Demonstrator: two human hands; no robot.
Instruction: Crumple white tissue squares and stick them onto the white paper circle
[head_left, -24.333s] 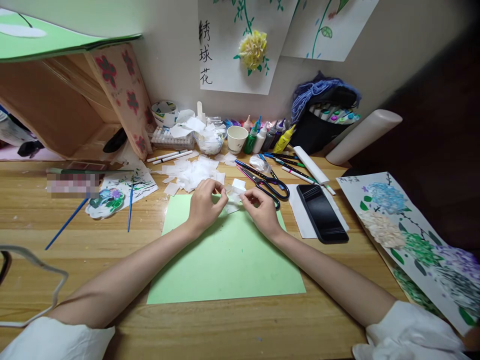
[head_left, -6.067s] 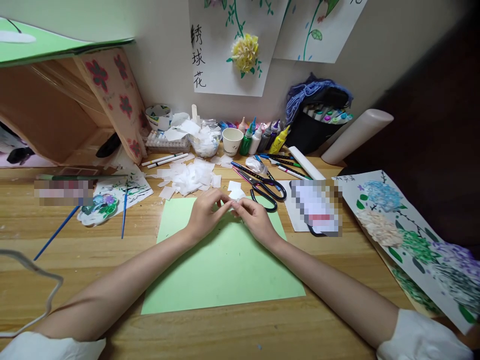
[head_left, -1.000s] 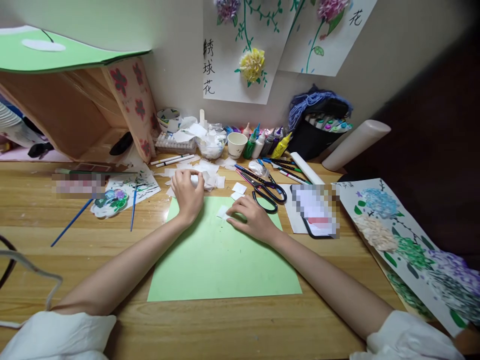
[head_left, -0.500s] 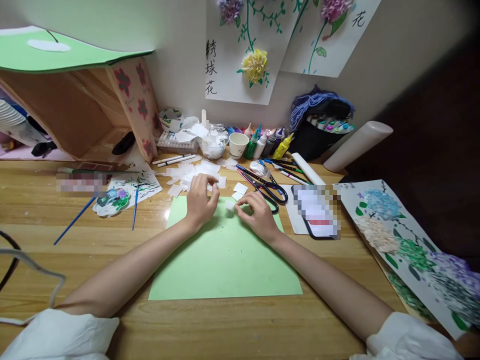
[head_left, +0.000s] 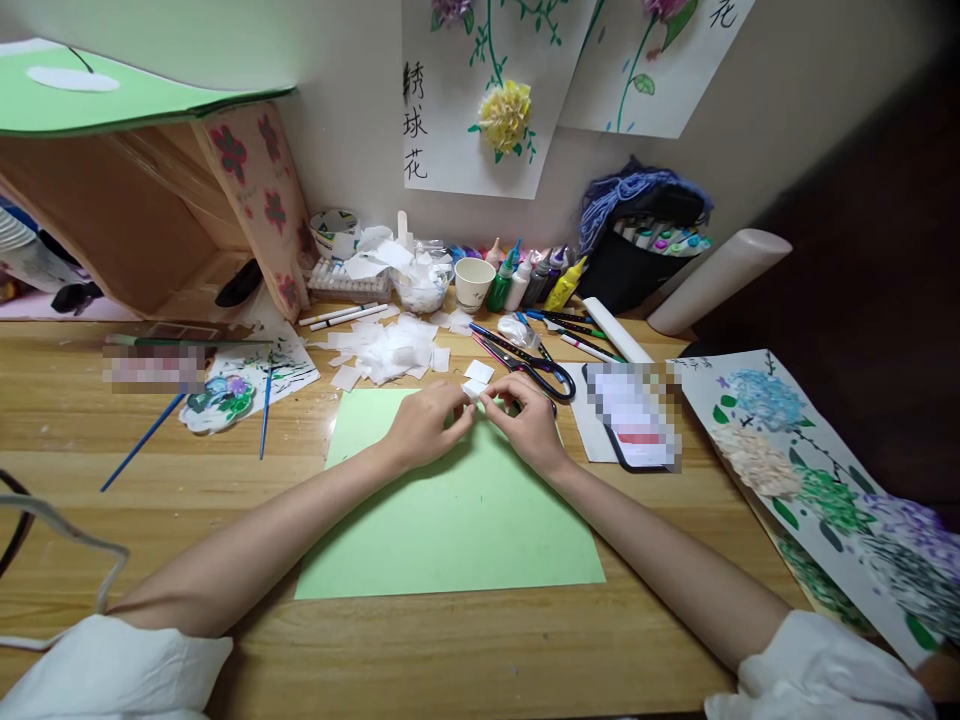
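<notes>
Over the far edge of a light green sheet (head_left: 450, 520), my left hand (head_left: 431, 422) and my right hand (head_left: 525, 420) meet, fingertips close together. Between them a small white tissue paper square (head_left: 474, 388) is pinched, both hands closed on it. Just behind it lies another white paper square (head_left: 479, 371). Black-handled scissors (head_left: 551, 378) rest beyond my right hand, partly hidden by it. A loose pile of white tissue paper squares (head_left: 394, 347) spreads on the table behind my left hand.
Paint bottles (head_left: 517, 285), a paper cup (head_left: 474, 284) and a bowl of white scraps (head_left: 424, 290) line the wall. Right of the sheet lie a phone (head_left: 634, 420) and a flower picture (head_left: 825, 480). Paintbrushes (head_left: 146, 440) and a palette (head_left: 217, 403) are at left.
My left hand has moved right and down from near the paper pile to meet my right hand. Its fingers now join on the small tissue square. The view has shifted slightly.
</notes>
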